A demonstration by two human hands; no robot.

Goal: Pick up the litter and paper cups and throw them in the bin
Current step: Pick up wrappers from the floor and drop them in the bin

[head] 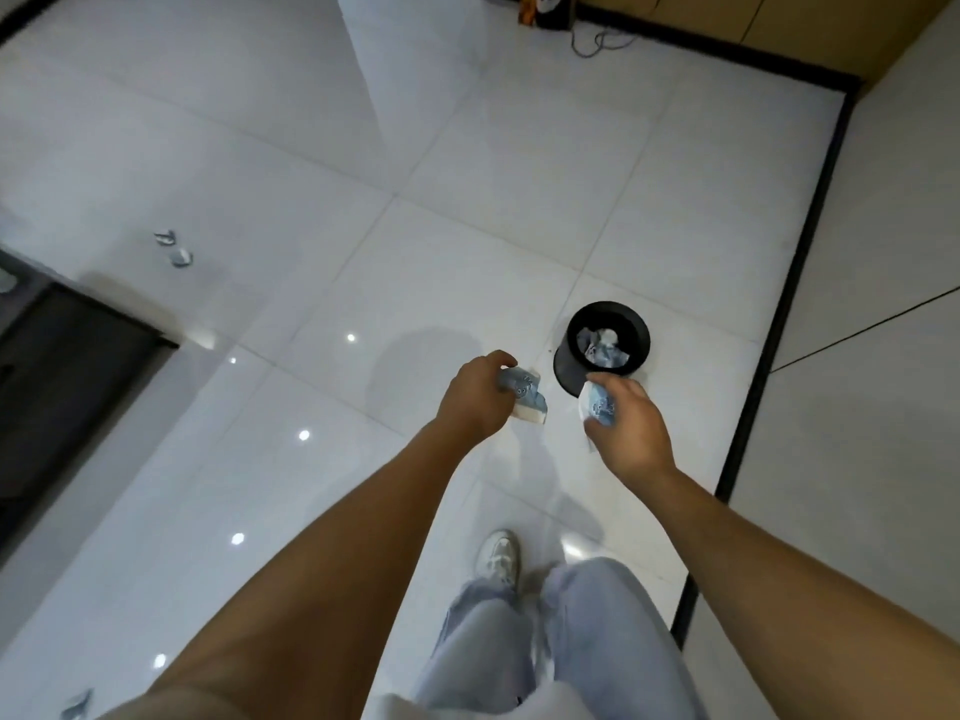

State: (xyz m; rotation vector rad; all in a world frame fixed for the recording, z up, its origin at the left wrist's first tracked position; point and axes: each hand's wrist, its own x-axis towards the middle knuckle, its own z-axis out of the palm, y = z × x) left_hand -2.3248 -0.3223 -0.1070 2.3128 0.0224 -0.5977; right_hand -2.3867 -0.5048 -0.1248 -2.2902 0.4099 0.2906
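One bin (605,350), five loose cups (525,396)

- We see a glossy white tiled floor (467,148) with small ceiling-light reflections on its left part.
- We see a black border strip (795,283) running along the tiles' right edge.
- We see a dark cabinet (67,366) at the left edge.
- We see wooden panelling (727,18) at the top right, with a dark printed box (550,7) and a loose grey cable (597,44) beside it.
- We see a white sneaker (498,558) and pale blue trousers (597,641) at the bottom.
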